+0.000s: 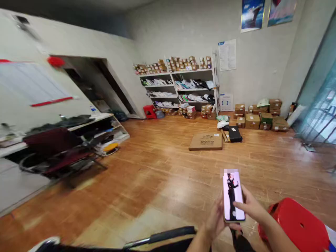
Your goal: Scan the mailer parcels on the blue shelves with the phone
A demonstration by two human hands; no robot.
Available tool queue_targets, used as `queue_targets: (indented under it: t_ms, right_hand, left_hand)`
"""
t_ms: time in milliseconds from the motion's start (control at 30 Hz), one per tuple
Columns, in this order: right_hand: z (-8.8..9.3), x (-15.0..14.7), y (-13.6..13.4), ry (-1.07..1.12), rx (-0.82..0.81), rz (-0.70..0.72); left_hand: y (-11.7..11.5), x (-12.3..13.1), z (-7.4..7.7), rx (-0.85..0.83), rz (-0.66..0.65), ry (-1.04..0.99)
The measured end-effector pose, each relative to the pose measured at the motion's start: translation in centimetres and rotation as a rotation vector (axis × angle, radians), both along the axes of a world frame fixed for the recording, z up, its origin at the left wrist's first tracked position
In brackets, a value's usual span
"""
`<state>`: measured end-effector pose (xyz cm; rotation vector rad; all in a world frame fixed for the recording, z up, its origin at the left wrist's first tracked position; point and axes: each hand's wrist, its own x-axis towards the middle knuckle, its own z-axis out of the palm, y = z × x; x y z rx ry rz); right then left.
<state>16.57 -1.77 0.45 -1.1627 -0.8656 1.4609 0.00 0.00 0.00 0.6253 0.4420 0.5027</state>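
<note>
A lit smartphone [232,196] stands upright low in the view, its screen showing a dark-clothed figure on a pale background. My left hand [215,217] cups the phone from its left side and back. My right hand [251,206] grips its right edge, with the thumb lying over the lower part of the screen. Both forearms rise from the bottom edge of the frame.
A red plastic stool [299,224] sits right of my hands. A flat cardboard box [206,141] lies on the wooden floor. White shelves [181,87] and stacked cartons [258,117] line the far wall. A dark chair [59,152] and a desk stand at left.
</note>
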Motion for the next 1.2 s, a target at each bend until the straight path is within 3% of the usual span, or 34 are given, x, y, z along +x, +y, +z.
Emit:
queue_targets:
  t_ms: [233,467,567,767,967,1033,1200]
  right_hand:
    - [-2.0,-3.0,18.3,0.057,-0.143,0.127]
    - [-1.9,-8.4,30.0,0.086,-0.071,0.335]
    - [-3.2,-11.8,34.8,0.063,-0.064,0.370]
    - [-5.1,-20.6,44.7,-0.008,-0.047,0.257]
    - [-5.8,-27.3,52.9,-0.012,-0.070,0.249]
    - [-6.9,-28.9,55.5,-0.020,-0.091,0.320]
    - [-9.8,-33.5,62.8,-0.003,0.018,0.705]
  left_hand:
    - [12.6,-1.8,-3.3,-0.159,0.399,0.007]
    - [21.7,-5.9,-3.2,-0.236,0.841,0.094]
    - [26.7,-8.7,-3.0,-0.243,0.858,0.113]
    - [37.1,-16.1,-2.9,-0.151,0.771,0.142]
    - [44.7,-22.4,-2.8,-0.055,0.786,0.098]
    - [47.1,-24.4,-3.5,-0.030,0.782,0.050]
    - [53.8,-29.8,-6.5,0.065,0.870,-0.081]
